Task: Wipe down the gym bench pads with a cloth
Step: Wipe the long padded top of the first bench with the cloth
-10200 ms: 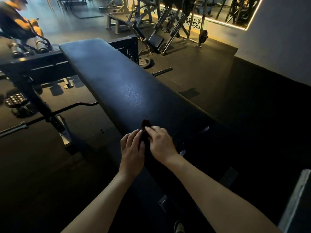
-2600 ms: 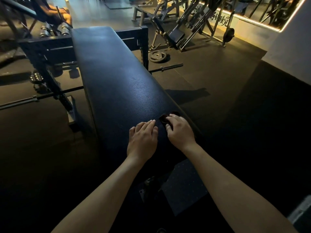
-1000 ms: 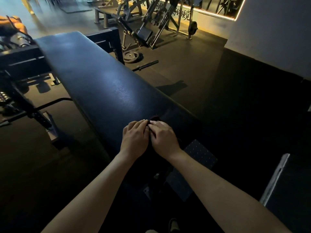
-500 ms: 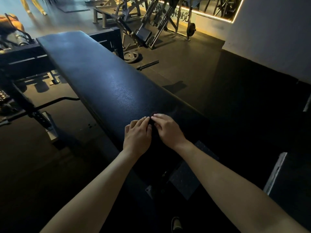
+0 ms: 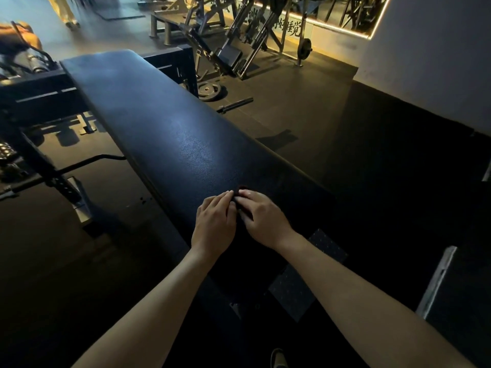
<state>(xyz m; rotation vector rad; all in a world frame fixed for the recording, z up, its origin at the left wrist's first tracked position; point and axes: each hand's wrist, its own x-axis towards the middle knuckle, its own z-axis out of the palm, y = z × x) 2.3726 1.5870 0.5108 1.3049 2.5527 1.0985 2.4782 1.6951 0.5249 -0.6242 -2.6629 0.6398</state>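
A long black bench pad point(image 5: 170, 134) runs from the upper left down to the centre. Near its close end lies a small dark cloth point(image 5: 242, 188), mostly covered, with only a reddish edge peeking past my fingertips. My left hand point(image 5: 214, 223) lies palm down on the pad, its fingers nearly straight and touching the cloth's left side. My right hand point(image 5: 264, 220) rests right beside it, fingers laid over the cloth and pressing it onto the pad. The two sets of fingertips meet above the cloth.
The bench's dark steel frame point(image 5: 39, 96) and a bar stand to the left. A weight plate point(image 5: 210, 89) and a short bar point(image 5: 235, 104) lie on the rubber floor beyond the pad. Machines point(image 5: 239, 43) line the lit back wall. A second pad edge point(image 5: 435, 282) is at the right.
Both hands have stayed pressed together on the cloth at the pad's near end, shifting only slightly. 2.6 s ago they were a little apart, the right one alone on the cloth.
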